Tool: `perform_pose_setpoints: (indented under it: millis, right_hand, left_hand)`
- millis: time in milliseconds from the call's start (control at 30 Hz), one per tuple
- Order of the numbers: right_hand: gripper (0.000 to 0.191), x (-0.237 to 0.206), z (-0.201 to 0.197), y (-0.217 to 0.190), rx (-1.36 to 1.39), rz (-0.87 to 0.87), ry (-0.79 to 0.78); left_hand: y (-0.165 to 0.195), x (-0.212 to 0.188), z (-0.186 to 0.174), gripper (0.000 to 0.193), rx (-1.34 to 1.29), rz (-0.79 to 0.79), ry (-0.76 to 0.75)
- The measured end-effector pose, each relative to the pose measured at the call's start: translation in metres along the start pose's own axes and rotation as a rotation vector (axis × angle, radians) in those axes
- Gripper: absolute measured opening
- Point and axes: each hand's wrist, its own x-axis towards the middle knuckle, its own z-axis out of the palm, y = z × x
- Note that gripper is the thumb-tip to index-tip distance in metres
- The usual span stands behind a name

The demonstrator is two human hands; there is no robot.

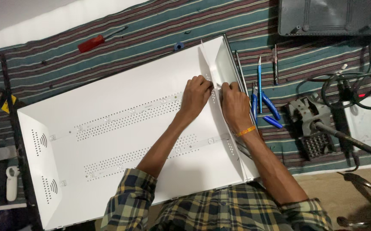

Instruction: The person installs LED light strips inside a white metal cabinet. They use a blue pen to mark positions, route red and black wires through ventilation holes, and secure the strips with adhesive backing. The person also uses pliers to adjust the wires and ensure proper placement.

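A large white panel [121,98] with two rows of small holes and light strips lies on a striped cloth. My left hand [195,95] rests on the panel near its right end, fingers curled at the end of the upper strip [130,112]. My right hand [232,102] sits just beside it, fingers pinched on something small and pale at the same spot; what it is I cannot tell. An orange band circles my right wrist. The lower strip [151,156] runs under my left forearm.
Blue-handled pliers [264,109], a blue knife [259,81] and a dark pen-like tool [275,64] lie right of the panel. A red screwdriver [93,42] lies at the back. A soldering stand [311,128], cables [348,85] and a grey cover [326,17] are at right.
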Motion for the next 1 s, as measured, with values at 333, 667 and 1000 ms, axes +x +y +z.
perform_pose_setpoints:
  millis: [333,667,1000]
  right_hand:
    - [0.012,-0.041,-0.049,0.005,-0.037,0.032,-0.042]
    - [0.020,-0.119,-0.077,0.014,-0.015,0.266,-0.088]
    - [0.023,-0.156,-0.090,0.014,-0.009,0.356,-0.245]
  left_hand:
    - [0.003,0.011,-0.016,0.020,-0.124,-0.140,0.239]
    - [-0.010,-0.001,-0.020,0.013,-0.145,-0.219,0.179]
    - [-0.012,-0.008,-0.011,0.013,0.008,-0.098,0.087]
